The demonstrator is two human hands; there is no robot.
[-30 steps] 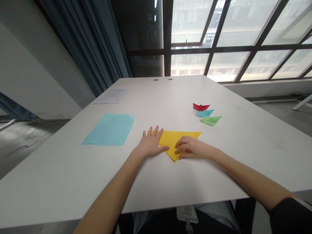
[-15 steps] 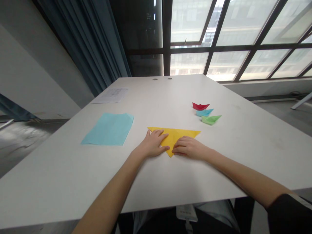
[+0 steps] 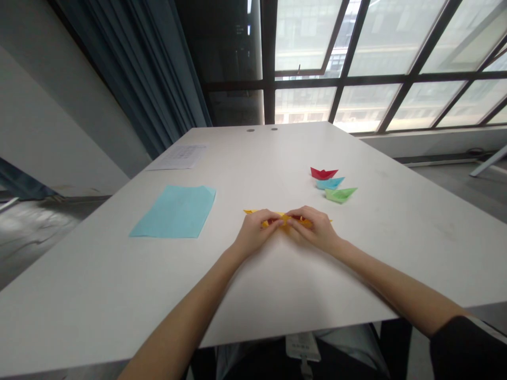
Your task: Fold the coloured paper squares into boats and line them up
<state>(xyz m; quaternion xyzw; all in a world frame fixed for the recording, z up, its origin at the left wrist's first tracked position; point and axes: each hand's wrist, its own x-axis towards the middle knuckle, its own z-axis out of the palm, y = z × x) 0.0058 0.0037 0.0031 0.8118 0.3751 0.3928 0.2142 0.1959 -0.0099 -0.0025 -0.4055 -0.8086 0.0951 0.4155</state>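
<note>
A folded sheet of yellow paper (image 3: 285, 217) is held between my two hands, in the middle of the near part of the white table. My left hand (image 3: 259, 227) pinches it from the left, and my right hand (image 3: 312, 224) pinches it from the right, with the fingertips close together at its centre. Pointed yellow ends stick out past both hands. My fingers hide most of the paper, so its exact folds cannot be seen.
A red paper boat (image 3: 324, 173), a blue paper boat (image 3: 330, 183) and a green paper boat (image 3: 340, 195) stand beyond my right hand. Light-blue square paper (image 3: 174, 212) lies to the left on the white table (image 3: 253, 158). A printed sheet (image 3: 179, 157) lies farther back.
Earlier the yellow paper lay flat as a triangle with its point towards me, under my hands. Now both hands pinch it at the centre and the point no longer shows.
</note>
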